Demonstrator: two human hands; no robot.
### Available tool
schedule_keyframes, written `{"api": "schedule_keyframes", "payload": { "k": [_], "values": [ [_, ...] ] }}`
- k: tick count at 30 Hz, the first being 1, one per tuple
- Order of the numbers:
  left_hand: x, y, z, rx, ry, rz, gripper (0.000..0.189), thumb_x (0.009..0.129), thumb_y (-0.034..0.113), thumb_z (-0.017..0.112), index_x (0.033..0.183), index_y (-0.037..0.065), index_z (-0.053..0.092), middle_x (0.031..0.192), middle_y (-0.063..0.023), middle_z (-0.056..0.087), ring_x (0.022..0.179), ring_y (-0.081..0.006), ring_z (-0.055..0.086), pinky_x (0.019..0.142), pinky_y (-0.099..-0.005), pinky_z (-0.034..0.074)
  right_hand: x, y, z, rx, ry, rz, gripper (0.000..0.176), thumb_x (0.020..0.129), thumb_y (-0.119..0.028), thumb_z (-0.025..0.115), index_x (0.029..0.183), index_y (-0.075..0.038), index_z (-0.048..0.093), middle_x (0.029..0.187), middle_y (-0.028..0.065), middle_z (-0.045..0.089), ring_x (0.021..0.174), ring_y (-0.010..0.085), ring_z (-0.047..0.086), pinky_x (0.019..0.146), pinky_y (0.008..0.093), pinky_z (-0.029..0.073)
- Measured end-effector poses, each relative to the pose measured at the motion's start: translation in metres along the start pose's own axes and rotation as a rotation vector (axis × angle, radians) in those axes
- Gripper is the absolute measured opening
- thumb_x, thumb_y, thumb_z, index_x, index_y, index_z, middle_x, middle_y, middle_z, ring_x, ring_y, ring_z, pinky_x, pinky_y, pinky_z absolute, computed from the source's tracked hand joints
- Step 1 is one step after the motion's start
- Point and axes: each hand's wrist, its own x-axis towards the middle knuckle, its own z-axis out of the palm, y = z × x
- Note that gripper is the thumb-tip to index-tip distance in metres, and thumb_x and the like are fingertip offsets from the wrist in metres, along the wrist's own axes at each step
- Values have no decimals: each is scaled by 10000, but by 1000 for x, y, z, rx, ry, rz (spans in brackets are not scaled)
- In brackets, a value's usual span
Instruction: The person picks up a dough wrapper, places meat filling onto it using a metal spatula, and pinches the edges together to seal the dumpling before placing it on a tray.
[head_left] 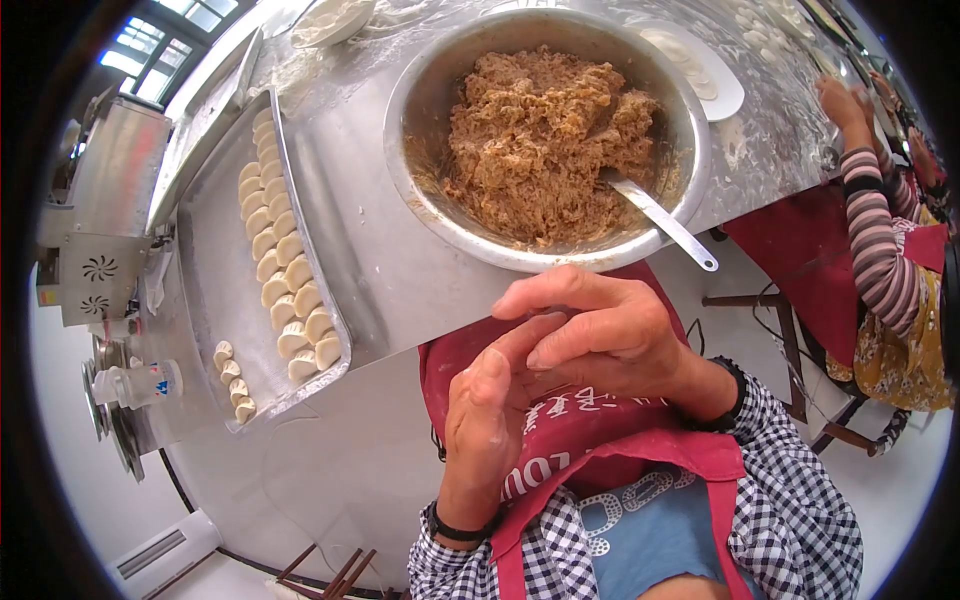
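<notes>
In front of the apron, my left hand (487,405) and my right hand (612,335) meet, fingers curved and pressed against each other. Whatever lies between them, if anything, is hidden by the fingers. Just beyond them stands a large metal bowl (418,200) of brown minced filling (540,140). A spoon (665,222) with a pale handle rests in the filling, its handle over the rim. To the left, a metal tray (215,265) holds rows of folded dumplings (285,248) along its right side and several smaller ones (232,375) near its front left corner.
A white plate (728,92) with flat dough wrappers (682,62) sits right of the bowl. Flour dusts the metal table (365,290). A person in a striped sleeve (880,240) works at the right. A plastic cup (150,383) and a metal machine (95,275) are at the left.
</notes>
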Motion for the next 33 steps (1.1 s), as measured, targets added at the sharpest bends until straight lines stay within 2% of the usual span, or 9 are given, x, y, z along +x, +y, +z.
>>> {"api": "schedule_keyframes", "payload": {
  "k": [2, 12, 15, 18, 20, 23, 26, 29, 33],
  "values": [
    [1, -1, 0, 16, 9, 2, 569, 960, 369, 247, 1232, -107, 399, 1224, -209, 471, 1129, -303, 483, 961, -417, 389, 1, 1, -1, -27, -20, -44, 145, 654, 3, 699, 766, -25, 610, 1097, 145, 568, 963, 234, 585, 783, 306, 494],
    [-2, 0, -2, 42, -1, -41, 588, 956, 388, 249, 1240, -107, 391, 1234, -208, 464, 1123, -309, 487, 962, -421, 389, 4, -6, 3, 11, 56, 46, 201, 647, -76, 742, 780, -13, 605, 1081, 199, 568, 940, 274, 592, 780, 347, 493],
    [1, -2, 0, -8, 15, -20, 569, 956, 380, 264, 1234, -96, 404, 1229, -203, 469, 1112, -301, 495, 944, -415, 405, -1, 2, -1, -11, -3, 22, 182, 645, -20, 717, 805, -29, 629, 1107, 150, 561, 959, 229, 582, 794, 319, 492],
    [2, -2, 0, -18, 19, -6, 543, 955, 368, 280, 1221, -84, 422, 1225, -203, 472, 1103, -297, 503, 933, -409, 417, 1, 2, -2, -63, -27, -82, 243, 638, -78, 751, 841, -23, 628, 1110, 206, 552, 957, 269, 588, 786, 346, 494],
    [1, -1, -1, -55, 45, -24, 520, 954, 354, 292, 1204, -79, 436, 1220, -204, 475, 1093, -294, 511, 928, -412, 421, 4, -9, 0, -72, 13, 67, 186, 647, -12, 711, 815, -26, 631, 1101, 144, 568, 936, 230, 588, 747, 301, 497],
    [3, -1, -4, -124, 17, -24, 533, 948, 344, 337, 1230, -105, 393, 1220, -218, 466, 1110, -300, 507, 935, -420, 427, 4, -6, 7, -16, 134, 65, 182, 649, -15, 710, 813, -35, 635, 1091, 143, 577, 933, 229, 591, 728, 296, 495],
    [5, -2, -3, -155, -2, -10, 510, 948, 332, 338, 1213, -98, 410, 1198, -204, 484, 1099, -293, 515, 925, -420, 435, -3, -1, -3, -5, 50, 20, 212, 666, -51, 731, 857, -21, 644, 1126, 208, 553, 949, 245, 592, 779, 335, 492],
    [7, -3, -3, -162, 51, -37, 487, 947, 318, 336, 1191, -92, 428, 1175, -192, 498, 1077, -280, 525, 918, -420, 441, -2, 5, -4, -87, 21, -74, 216, 666, -48, 732, 862, -21, 645, 1126, 217, 551, 952, 238, 592, 773, 327, 495],
    [6, -4, -5, -234, 44, -24, 470, 948, 309, 330, 1178, -85, 437, 1158, -185, 507, 1055, -269, 533, 912, -415, 447, 3, -8, -1, -93, 40, 34, 214, 666, -46, 731, 861, -23, 644, 1104, 212, 562, 942, 239, 592, 757, 326, 498]
  ]
}}
